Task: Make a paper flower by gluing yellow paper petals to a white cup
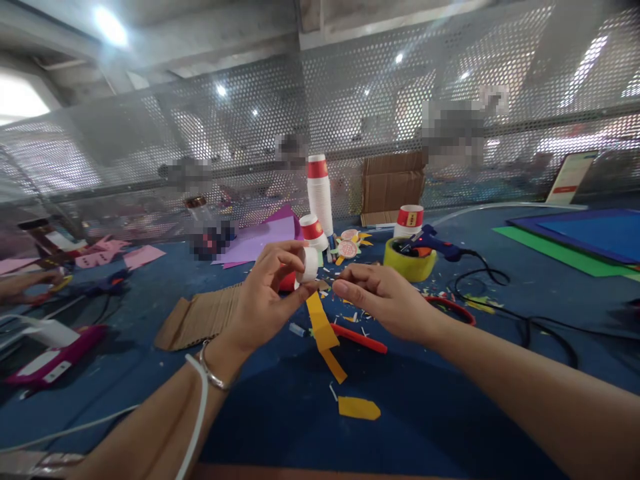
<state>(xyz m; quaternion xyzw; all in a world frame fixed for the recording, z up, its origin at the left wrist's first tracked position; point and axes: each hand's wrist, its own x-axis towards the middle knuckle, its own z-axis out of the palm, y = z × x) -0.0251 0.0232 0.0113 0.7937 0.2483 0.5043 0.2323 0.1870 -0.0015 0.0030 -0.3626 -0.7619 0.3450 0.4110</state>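
My left hand (pixel 267 290) is closed around a small paper cup (pixel 310 264), white with some red, tipped on its side. Just right of the cup is my right hand (pixel 383 297), its thumb and fingers pressed together. Whatever they pinch, if anything, is too small or hidden to make out. Below the hands lie orange paper strips (pixel 323 327) and a red-handled tool (pixel 363 338). Nearer to me is a separate orange paper piece (pixel 359 407) with a pointed end. Decorated round paper pieces (pixel 347 249) lie behind the hands among scraps.
A tall stack of paper cups (pixel 320 197) stands behind. At right, a blue glue gun (pixel 440 245) rests on a yellow tape roll (pixel 407 263), its black cord trailing. Corrugated cardboard (pixel 203 317) and a magenta device (pixel 60 357) lie left. Another person's hand (pixel 25 287) shows at the left edge.
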